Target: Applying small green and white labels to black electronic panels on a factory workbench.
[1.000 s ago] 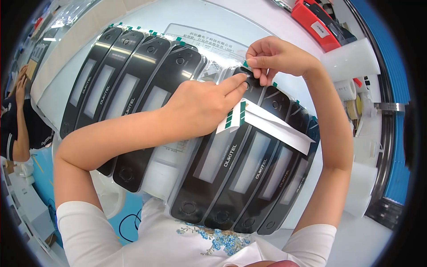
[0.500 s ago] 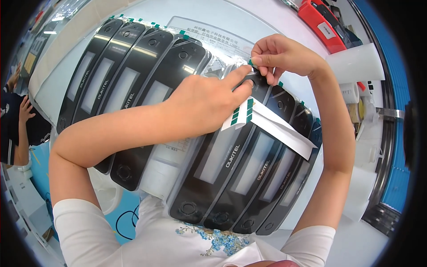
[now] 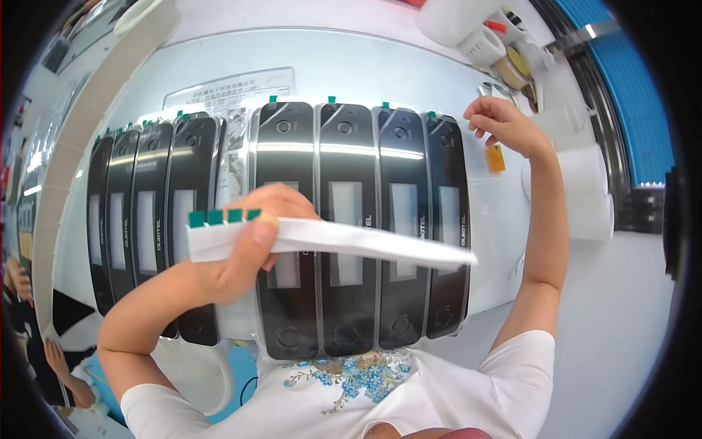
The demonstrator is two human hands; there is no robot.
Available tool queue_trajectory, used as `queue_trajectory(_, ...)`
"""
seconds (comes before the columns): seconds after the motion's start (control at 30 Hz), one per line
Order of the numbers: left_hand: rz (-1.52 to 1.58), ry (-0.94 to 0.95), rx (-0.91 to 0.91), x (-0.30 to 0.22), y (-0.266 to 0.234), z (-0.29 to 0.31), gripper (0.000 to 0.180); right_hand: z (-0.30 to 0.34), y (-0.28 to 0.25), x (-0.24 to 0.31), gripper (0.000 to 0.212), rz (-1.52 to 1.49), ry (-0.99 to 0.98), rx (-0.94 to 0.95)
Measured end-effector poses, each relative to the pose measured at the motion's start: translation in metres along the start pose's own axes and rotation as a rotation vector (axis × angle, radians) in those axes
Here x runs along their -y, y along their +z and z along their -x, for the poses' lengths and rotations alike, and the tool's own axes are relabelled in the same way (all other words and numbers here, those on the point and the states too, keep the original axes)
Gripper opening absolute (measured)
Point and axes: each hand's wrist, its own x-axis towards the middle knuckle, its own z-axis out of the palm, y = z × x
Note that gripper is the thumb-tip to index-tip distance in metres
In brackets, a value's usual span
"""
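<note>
My left hand (image 3: 256,234) pinches a strip of white backing paper (image 3: 365,243) between thumb and fingers. Several green tabs (image 3: 215,217) stick up along the strip's left end, while its long tail reaches right over the black phone-shaped panels (image 3: 344,307). These panels lie side by side in clear plastic, each with a pale window, and a small green tab (image 3: 332,99) sits on each far edge in the right-hand group. My right hand (image 3: 501,124) hovers just off the rightmost panel (image 3: 443,168), fingers loosely bent and apart, with nothing visible in them.
Another group of black panels (image 3: 146,190) overlaps at the left. Behind them lies a printed sheet (image 3: 227,89) in a clear sleeve. White rolls (image 3: 567,186) and an orange piece (image 3: 496,159) are at the right. Another person's hand (image 3: 56,357) shows at the far left.
My right hand has left the green tab on a panel's far edge and moved right. My left hand has drawn back with the paper strip. The view has swung round.
</note>
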Motion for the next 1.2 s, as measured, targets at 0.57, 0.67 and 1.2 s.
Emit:
queue_trajectory(0.57, 0.006, -0.181, -0.097, -0.016, 0.058, 0.016, 0.039, -0.008, 0.029, -0.035, 0.022, 0.000, -0.305, -0.144)
queue_trajectory(0.67, 0.023, -0.217, -0.153, -0.021, 0.064, 0.024, 0.039, 0.001, 0.030, -0.033, 0.022, -0.142, -0.361, -0.298)
queue_trajectory(1.2, 0.347, -0.346, -0.657, -0.031, 0.047, 0.099, 0.052, 0.068, 0.028, -0.008, 0.042, -0.924, -0.735, -0.033)
